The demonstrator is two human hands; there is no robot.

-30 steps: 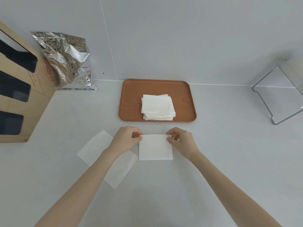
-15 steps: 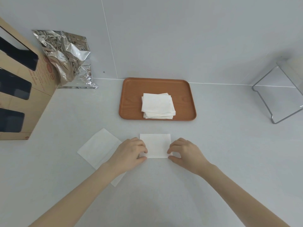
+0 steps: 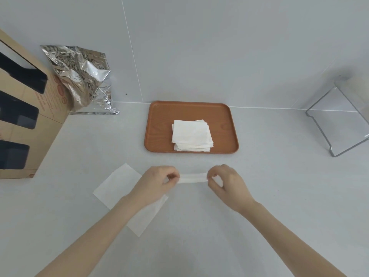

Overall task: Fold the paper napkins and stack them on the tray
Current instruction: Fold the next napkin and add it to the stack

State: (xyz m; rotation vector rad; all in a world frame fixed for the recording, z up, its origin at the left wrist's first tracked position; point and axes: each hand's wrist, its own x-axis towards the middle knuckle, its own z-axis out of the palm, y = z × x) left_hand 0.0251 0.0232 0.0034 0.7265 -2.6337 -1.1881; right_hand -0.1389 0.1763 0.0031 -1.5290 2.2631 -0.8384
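With left hand (image 3: 157,181) and right hand (image 3: 227,181) pinching the folded napkin (image 3: 192,178) near the tray (image 3: 159,124), we should keep its edges aligned.

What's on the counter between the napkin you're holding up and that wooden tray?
Nothing: in the head view, bare grey counter separates the held napkin from the tray.

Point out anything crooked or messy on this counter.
The napkin stack on the tray is uneven, lower sheets fanning out at the corners. One unfolded napkin lies diagonally under the left forearm. Nothing spilled or torn.
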